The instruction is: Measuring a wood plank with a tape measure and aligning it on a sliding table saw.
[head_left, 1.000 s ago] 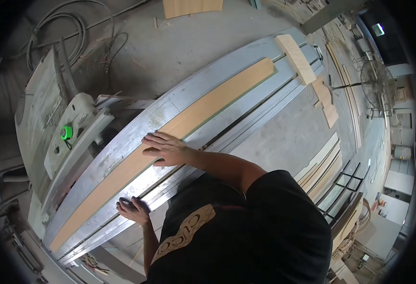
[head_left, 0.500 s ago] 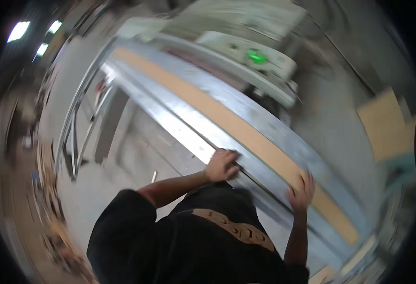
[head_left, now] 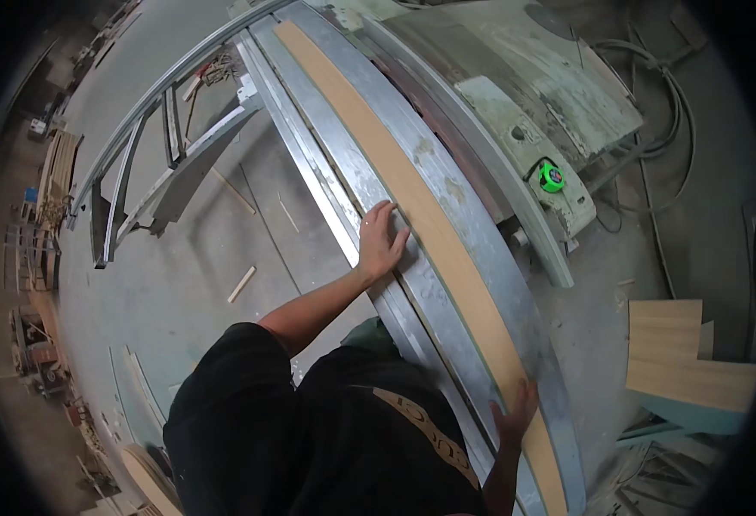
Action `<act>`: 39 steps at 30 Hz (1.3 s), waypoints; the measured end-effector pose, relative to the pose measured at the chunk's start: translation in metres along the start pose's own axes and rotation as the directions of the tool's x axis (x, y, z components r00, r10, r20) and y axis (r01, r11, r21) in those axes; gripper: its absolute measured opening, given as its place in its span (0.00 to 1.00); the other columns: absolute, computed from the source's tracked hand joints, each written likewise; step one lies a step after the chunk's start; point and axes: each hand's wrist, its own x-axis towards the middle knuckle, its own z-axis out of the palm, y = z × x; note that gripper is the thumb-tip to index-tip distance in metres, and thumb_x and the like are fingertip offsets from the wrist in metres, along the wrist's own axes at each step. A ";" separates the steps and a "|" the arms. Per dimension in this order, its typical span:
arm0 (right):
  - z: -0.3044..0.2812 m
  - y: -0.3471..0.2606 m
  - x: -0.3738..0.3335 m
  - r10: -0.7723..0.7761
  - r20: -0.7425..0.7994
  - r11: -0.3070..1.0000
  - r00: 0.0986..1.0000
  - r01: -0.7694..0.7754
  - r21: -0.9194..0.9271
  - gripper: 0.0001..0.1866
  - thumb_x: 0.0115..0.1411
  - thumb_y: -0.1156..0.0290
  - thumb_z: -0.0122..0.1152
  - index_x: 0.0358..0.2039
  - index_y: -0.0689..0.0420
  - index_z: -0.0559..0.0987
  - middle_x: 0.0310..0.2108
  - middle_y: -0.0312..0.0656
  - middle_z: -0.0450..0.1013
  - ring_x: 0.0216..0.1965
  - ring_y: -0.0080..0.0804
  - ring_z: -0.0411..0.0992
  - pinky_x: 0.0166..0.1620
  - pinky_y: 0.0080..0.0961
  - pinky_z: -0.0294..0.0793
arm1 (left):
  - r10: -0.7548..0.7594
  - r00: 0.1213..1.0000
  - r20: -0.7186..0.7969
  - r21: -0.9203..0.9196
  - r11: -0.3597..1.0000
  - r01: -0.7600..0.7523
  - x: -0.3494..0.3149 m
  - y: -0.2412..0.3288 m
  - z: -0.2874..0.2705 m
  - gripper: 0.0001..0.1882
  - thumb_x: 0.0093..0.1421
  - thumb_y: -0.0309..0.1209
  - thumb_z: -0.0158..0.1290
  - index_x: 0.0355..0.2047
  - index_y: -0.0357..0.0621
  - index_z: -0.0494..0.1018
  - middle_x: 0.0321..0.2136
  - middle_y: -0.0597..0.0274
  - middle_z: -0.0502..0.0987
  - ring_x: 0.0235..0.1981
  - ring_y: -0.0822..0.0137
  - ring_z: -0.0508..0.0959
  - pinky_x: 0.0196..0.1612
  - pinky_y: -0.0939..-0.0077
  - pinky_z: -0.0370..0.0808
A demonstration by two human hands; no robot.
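A long, narrow strip of light brown board (head_left: 466, 267) lies lengthwise on a grey metal machine table (head_left: 434, 303). My left hand (head_left: 381, 243) rests on the metal beside the strip's left edge, its fingertips close to that edge. The thumb stands apart from its bent fingers. Nearer the strip's close end, my right hand (head_left: 517, 413) lies over the board with fingers stretched out and thumb spread toward the left edge. Neither hand appears wrapped round anything.
A pale machine housing (head_left: 524, 95) stands beyond the table, with a green tape measure (head_left: 552, 175) on it. A metal frame (head_left: 174, 142) extends at left. Cut boards (head_left: 666, 342) lie at right, cables (head_left: 675, 120) behind. Wood offcuts (head_left: 242, 285) are scattered on the floor.
The view has turned, so the table and strip run more steeply. My left hand has come closer to the strip's edge. My right hand remains on the strip.
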 end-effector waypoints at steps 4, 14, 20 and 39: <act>0.005 -0.018 0.027 0.057 0.059 0.997 0.997 -0.054 -0.051 0.51 0.39 0.63 0.80 0.67 0.54 0.70 0.66 0.57 0.62 0.67 0.62 0.60 0.67 0.54 0.60 | -0.163 0.967 -0.195 0.115 0.975 0.187 0.054 -0.047 0.003 0.36 0.59 0.38 0.63 0.64 0.35 0.64 0.64 0.34 0.64 0.66 0.38 0.63 0.68 0.50 0.61; -0.054 -0.036 0.033 0.110 0.126 0.988 0.986 -0.096 -0.118 0.54 0.35 0.62 0.85 0.65 0.59 0.68 0.61 0.55 0.68 0.61 0.61 0.66 0.63 0.53 0.66 | -0.390 0.902 -0.186 0.270 0.862 0.429 0.171 -0.103 -0.014 0.46 0.56 0.51 0.61 0.66 0.31 0.61 0.63 0.34 0.63 0.67 0.39 0.60 0.72 0.42 0.49; -0.151 -0.016 0.001 0.187 0.238 0.971 0.953 -0.142 -0.192 0.50 0.34 0.67 0.83 0.61 0.58 0.70 0.56 0.53 0.72 0.58 0.61 0.67 0.59 0.55 0.67 | -0.459 0.877 -0.142 0.249 0.841 0.480 0.191 -0.094 -0.025 0.51 0.58 0.54 0.59 0.71 0.34 0.54 0.69 0.28 0.54 0.73 0.36 0.50 0.75 0.44 0.41; -0.124 -0.160 0.129 -0.061 -0.020 0.931 0.998 0.049 -0.361 0.54 0.46 0.35 0.72 0.65 0.60 0.68 0.65 0.52 0.66 0.69 0.53 0.60 0.70 0.60 0.56 | -0.395 0.918 0.038 0.406 0.846 0.347 0.195 -0.038 -0.030 0.45 0.67 0.58 0.47 0.72 0.36 0.55 0.72 0.29 0.51 0.74 0.32 0.47 0.76 0.44 0.40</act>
